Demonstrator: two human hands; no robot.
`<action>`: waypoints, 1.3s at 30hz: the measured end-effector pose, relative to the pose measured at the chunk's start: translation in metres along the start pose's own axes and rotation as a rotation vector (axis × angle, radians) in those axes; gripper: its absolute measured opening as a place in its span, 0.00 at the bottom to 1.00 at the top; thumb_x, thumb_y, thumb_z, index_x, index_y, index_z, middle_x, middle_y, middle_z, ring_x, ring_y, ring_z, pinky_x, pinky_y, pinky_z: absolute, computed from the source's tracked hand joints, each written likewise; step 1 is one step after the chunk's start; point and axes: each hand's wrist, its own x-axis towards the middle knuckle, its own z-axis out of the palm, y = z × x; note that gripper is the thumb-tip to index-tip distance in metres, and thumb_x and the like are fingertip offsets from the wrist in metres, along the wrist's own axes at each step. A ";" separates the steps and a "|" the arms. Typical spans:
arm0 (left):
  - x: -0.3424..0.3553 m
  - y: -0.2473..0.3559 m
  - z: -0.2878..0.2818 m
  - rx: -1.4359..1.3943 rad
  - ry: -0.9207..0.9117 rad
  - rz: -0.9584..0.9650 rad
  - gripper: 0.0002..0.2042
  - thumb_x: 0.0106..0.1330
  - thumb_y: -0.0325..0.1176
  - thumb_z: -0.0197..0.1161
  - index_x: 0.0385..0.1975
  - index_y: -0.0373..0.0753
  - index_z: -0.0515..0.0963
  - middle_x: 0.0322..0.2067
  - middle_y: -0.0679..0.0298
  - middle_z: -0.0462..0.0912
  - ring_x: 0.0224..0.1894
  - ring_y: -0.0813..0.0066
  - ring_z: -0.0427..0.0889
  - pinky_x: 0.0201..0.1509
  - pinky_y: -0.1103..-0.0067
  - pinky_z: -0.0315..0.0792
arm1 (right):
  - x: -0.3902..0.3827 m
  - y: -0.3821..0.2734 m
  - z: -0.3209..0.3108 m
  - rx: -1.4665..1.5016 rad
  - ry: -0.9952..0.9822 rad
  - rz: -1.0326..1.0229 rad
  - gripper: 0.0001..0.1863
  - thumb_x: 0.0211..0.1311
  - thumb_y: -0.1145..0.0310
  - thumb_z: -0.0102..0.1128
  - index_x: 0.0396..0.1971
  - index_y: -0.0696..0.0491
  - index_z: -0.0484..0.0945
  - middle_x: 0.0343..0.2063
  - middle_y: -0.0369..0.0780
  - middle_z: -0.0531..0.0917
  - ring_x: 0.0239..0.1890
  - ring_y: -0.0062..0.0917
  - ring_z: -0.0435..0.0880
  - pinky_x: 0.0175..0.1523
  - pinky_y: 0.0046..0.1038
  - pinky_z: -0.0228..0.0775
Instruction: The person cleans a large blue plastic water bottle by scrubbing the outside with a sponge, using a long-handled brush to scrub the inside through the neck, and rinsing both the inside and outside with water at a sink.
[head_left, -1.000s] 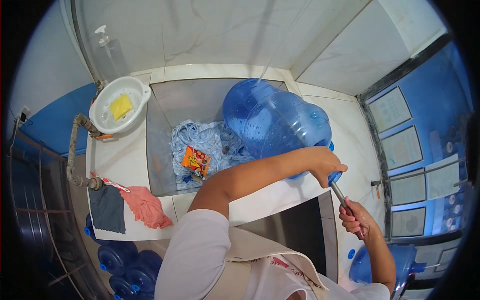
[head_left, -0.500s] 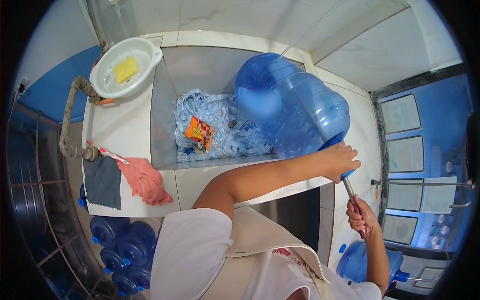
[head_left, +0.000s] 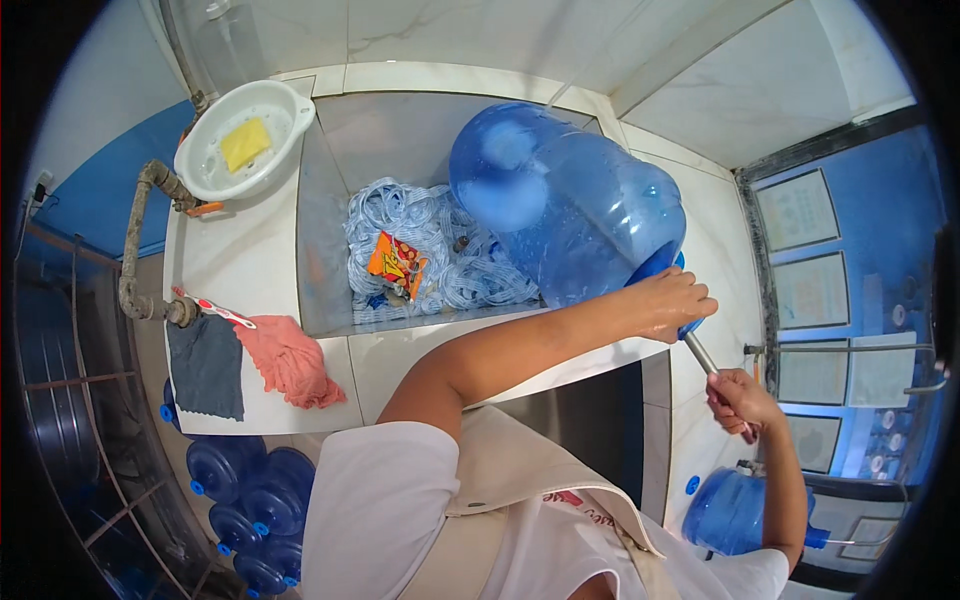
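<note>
A large clear blue water jug (head_left: 590, 215) lies tilted over the right part of the sink, its base toward the far left and its neck toward me. My left hand (head_left: 672, 303) is closed around the blue neck. From the mouth a metal rod (head_left: 699, 352) sticks out, gripped near its dark reddish end by my right hand (head_left: 742, 402), fingers wrapped round it. What the rod carries inside the jug is not clear. Pale round blurs show through the jug's wall. Below it, the sink holds a heap of pale blue-white strips (head_left: 400, 220) and an orange snack packet (head_left: 397, 264).
On the left counter are a white basin (head_left: 190, 160) with a yellow sponge (head_left: 246, 144), a grey cloth (head_left: 206, 367), a coral cloth (head_left: 295, 365) and a red-and-white brush (head_left: 222, 311). Several blue jugs (head_left: 225, 465) stand below left; another jug (head_left: 735, 510) lies lower right.
The jug has shifted a little left with my left hand still on its neck. My right hand has moved slightly up and right, still gripping the rod.
</note>
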 end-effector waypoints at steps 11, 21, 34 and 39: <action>0.028 0.013 0.030 0.106 -0.150 0.009 0.16 0.36 0.30 0.63 0.27 0.37 0.68 0.25 0.60 0.74 0.31 0.61 0.75 0.32 0.69 0.67 | 0.040 0.040 0.036 -0.986 1.004 -0.272 0.15 0.55 0.60 0.50 0.23 0.59 0.64 0.16 0.49 0.75 0.18 0.44 0.74 0.24 0.43 0.62; 0.039 0.035 0.059 0.120 -0.434 0.107 0.21 0.33 0.37 0.67 0.29 0.38 0.69 0.24 0.59 0.76 0.31 0.61 0.77 0.33 0.69 0.68 | 0.059 0.097 0.032 -0.358 0.779 -0.445 0.20 0.57 0.59 0.49 0.17 0.61 0.66 0.09 0.51 0.68 0.12 0.40 0.66 0.22 0.36 0.57; 0.048 0.028 0.052 0.131 -0.434 0.073 0.23 0.35 0.37 0.66 0.32 0.35 0.66 0.24 0.56 0.75 0.29 0.56 0.76 0.30 0.68 0.70 | 0.025 0.115 0.014 -0.414 0.663 -0.450 0.08 0.59 0.66 0.45 0.32 0.56 0.65 0.14 0.37 0.68 0.12 0.22 0.68 0.17 0.24 0.59; 0.041 0.032 0.050 0.135 -0.395 0.095 0.22 0.36 0.35 0.65 0.31 0.35 0.66 0.25 0.56 0.75 0.30 0.57 0.76 0.31 0.69 0.70 | -0.004 0.092 -0.001 -1.412 1.207 -0.684 0.07 0.55 0.69 0.46 0.31 0.56 0.66 0.20 0.43 0.72 0.18 0.34 0.73 0.21 0.32 0.62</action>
